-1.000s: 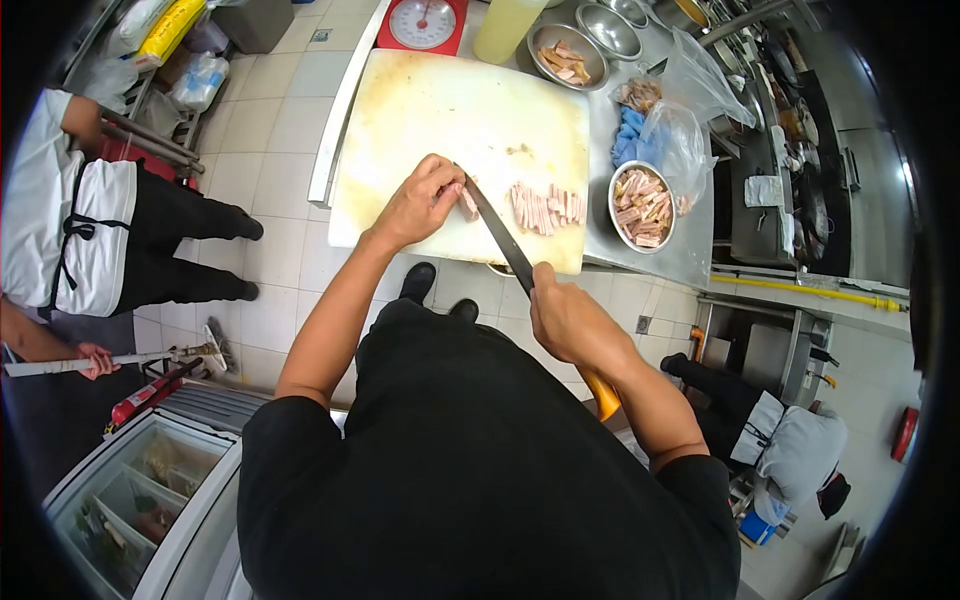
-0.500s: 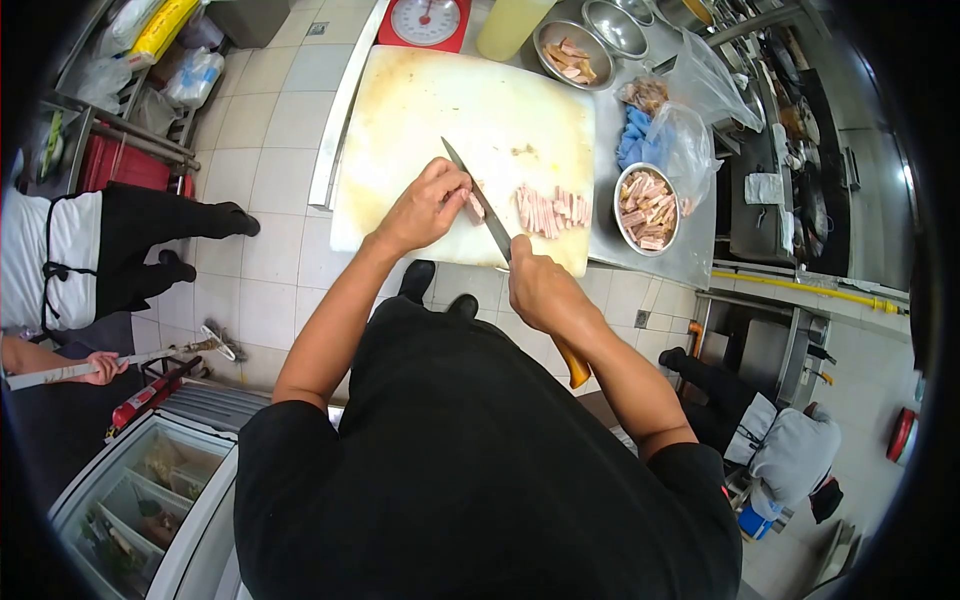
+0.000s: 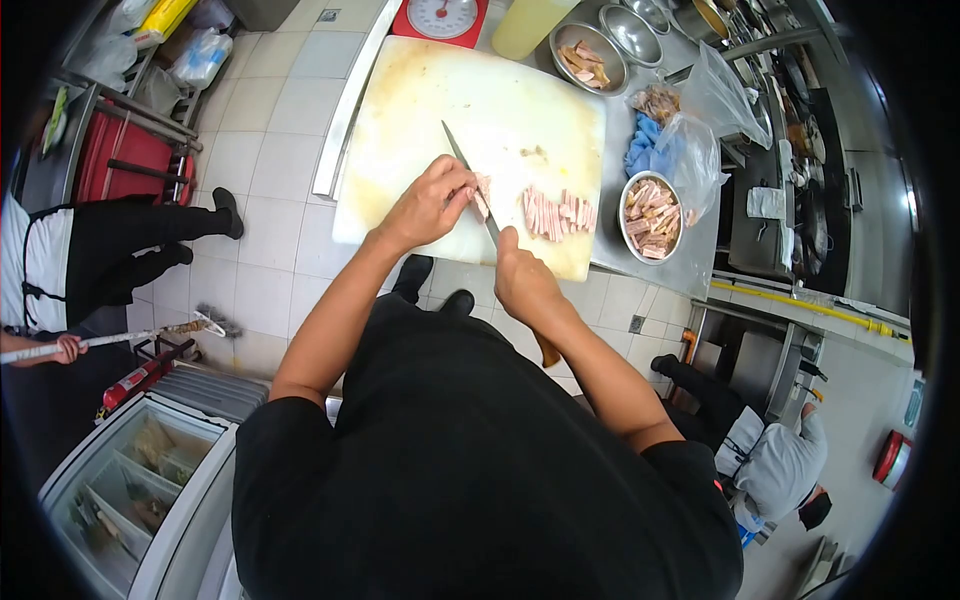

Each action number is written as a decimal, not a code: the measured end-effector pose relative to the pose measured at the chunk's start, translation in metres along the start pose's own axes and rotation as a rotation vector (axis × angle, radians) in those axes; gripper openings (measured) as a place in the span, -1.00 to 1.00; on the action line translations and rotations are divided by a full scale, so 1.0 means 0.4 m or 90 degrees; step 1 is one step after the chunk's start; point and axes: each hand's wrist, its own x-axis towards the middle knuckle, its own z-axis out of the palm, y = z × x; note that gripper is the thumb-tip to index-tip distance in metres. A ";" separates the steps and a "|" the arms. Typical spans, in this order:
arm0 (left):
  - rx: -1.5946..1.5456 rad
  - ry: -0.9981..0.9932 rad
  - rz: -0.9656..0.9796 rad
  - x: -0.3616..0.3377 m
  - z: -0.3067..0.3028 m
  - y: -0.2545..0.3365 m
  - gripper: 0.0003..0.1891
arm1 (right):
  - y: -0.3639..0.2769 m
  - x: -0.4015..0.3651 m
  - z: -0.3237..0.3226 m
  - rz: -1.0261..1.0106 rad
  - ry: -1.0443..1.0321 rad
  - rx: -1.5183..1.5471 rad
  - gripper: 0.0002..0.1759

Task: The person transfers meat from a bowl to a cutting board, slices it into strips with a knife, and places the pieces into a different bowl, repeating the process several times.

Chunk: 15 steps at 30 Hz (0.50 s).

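On the white cutting board (image 3: 430, 100), my left hand (image 3: 432, 205) pinches a small piece of pink, fatty meat (image 3: 483, 194), its fingers curled. The knife blade (image 3: 462, 158) lies along the right side of that piece, its tip pointing away from me. My right hand (image 3: 525, 285) is wrapped round the knife, and the end of its brown-yellow handle (image 3: 548, 350) sticks out below the fist. Right of the blade, a row of cut meat strips (image 3: 545, 214) lies on the board, with a few small scraps (image 3: 533, 152) above it.
A bowl (image 3: 622, 215) of meat strips and a steel bowl (image 3: 612, 50) of larger pieces stand right of the board. Plastic bags (image 3: 690, 150) and a blue cloth-like bundle (image 3: 645, 145) lie between. A red scale (image 3: 468, 30) stands behind. Another person holds a broom (image 3: 140, 337) at left.
My right hand and the knife have moved left and slightly forward. My left hand stays at the meat. The person at left has shifted with the broom.
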 end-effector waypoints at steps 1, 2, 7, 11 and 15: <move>0.007 0.000 0.001 0.001 -0.001 -0.001 -0.90 | 0.010 0.005 0.017 -0.003 0.004 -0.001 -0.82; 0.015 -0.001 0.003 0.002 -0.003 0.001 -0.91 | 0.019 0.009 0.035 -0.004 0.022 -0.018 -0.83; 0.046 0.018 -0.008 -0.023 -0.010 0.016 -0.91 | 0.021 0.004 -0.064 0.070 -0.083 0.066 -0.80; 0.091 0.011 -0.022 -0.059 -0.028 0.015 -0.89 | 0.047 -0.078 -0.056 0.050 -0.119 0.034 -0.82; 0.064 0.034 -0.070 -0.072 -0.040 0.019 -0.84 | 0.046 -0.100 -0.053 0.040 -0.107 0.089 -0.84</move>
